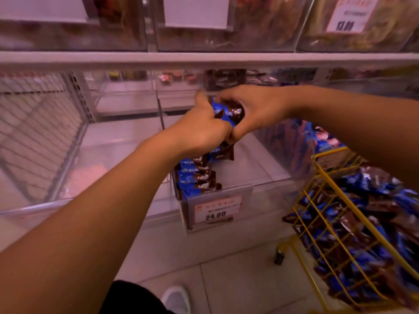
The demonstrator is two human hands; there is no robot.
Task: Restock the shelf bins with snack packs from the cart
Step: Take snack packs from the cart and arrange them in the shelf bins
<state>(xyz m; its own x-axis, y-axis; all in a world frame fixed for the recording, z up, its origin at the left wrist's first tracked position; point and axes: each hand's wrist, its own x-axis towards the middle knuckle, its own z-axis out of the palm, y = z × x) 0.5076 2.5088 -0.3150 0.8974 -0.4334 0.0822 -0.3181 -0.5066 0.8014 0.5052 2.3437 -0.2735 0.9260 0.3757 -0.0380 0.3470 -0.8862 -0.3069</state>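
A bunch of blue-and-brown snack packs (226,113) is held between both hands above a clear shelf bin (254,168). My left hand (201,130) grips the bunch from the left, thumb up. My right hand (251,109) curls round it from the right. A row of the same packs (197,180) stands along the bin's left wall, near the front. The yellow wire cart (340,196) at the right holds several more packs (381,223).
A price label reading 24.00 (215,211) hangs on the bin's front. A clear bin (68,159) stands to the left. The shelf rail (204,60) above carries more clear bins with snacks. A white shoe (176,300) shows on the tiled floor.
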